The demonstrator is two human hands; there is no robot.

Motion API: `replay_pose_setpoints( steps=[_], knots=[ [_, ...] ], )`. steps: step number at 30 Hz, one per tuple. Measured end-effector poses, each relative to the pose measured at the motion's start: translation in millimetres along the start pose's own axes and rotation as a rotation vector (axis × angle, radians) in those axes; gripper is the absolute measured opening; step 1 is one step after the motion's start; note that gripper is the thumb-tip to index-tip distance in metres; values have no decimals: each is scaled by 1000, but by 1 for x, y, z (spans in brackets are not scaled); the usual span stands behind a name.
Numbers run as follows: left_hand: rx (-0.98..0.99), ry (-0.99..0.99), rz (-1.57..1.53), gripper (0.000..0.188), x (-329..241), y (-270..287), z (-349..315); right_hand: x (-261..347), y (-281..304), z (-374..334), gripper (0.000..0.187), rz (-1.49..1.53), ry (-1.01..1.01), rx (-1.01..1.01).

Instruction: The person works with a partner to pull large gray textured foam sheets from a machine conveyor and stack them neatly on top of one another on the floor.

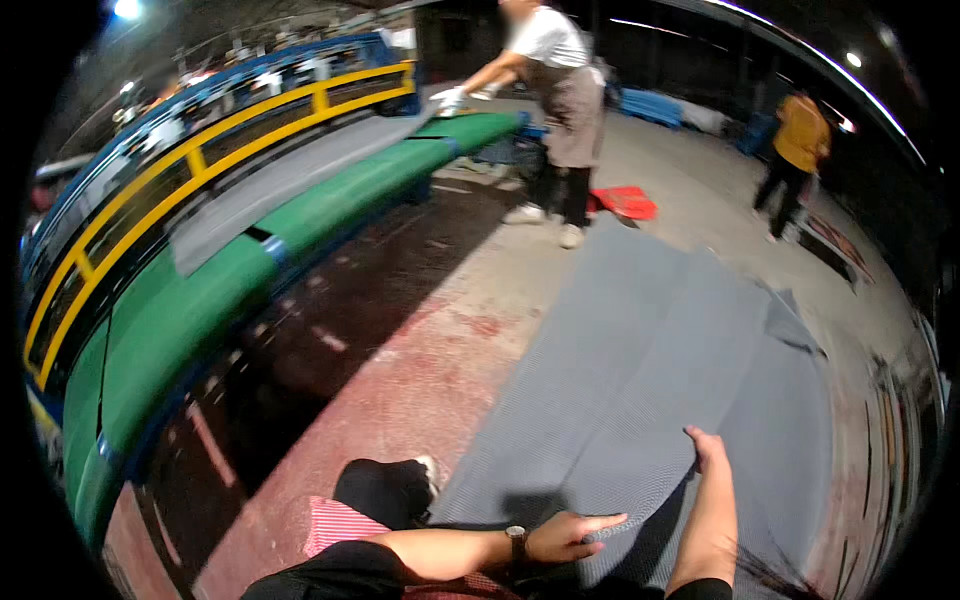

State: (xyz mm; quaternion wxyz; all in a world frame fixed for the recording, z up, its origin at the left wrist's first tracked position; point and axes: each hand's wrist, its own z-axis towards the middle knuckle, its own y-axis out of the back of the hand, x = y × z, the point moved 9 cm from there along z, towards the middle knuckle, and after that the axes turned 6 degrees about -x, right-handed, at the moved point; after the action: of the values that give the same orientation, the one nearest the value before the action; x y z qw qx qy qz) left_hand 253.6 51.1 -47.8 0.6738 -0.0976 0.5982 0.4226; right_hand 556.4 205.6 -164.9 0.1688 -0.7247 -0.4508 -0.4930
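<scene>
A long grey mesh sheet (610, 360) lies over the floor in front of me, its near edge lifted between my hands. My left hand (562, 537), with a watch (516, 542) on the wrist, grips this edge; its index finger points out over the mesh while the other fingers curl in. Farther right, my right hand (708, 452) is closed on the raised edge, thumb side up. A dark gap shows under the lifted part. The fingertips beneath the mesh are hidden.
On the left runs a long machine with yellow rails (190, 160) and a green padded table (200, 290) carrying another grey sheet (290, 180). A co-worker in an apron (575, 110) handles its far end. A person in yellow (800, 135) stands back right. Red cloth (625, 202) lies on the floor.
</scene>
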Motion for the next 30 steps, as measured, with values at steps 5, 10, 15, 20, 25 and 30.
replay_pose_setpoints(
  steps=[5,10,15,20,25,30],
  knots=[
    [-516,55,-275,49,36,106,-60,131,-150,-14,52,-777,465,-219],
    [-538,459,650,57,29,251,-129,132,-365,-179,47,-451,699,614],
    [-1187,159,1643,47,-116,485,-237,68,-426,-331,40,-614,1005,1058],
    [-1159,900,1819,59,-125,618,-342,14,-395,-311,35,-798,1020,980],
    [-1049,944,1715,59,-105,657,-397,-6,-339,-260,31,-832,820,805],
    [-994,843,1743,24,-114,655,-370,-12,-314,-253,26,-780,620,709]
  ],
)
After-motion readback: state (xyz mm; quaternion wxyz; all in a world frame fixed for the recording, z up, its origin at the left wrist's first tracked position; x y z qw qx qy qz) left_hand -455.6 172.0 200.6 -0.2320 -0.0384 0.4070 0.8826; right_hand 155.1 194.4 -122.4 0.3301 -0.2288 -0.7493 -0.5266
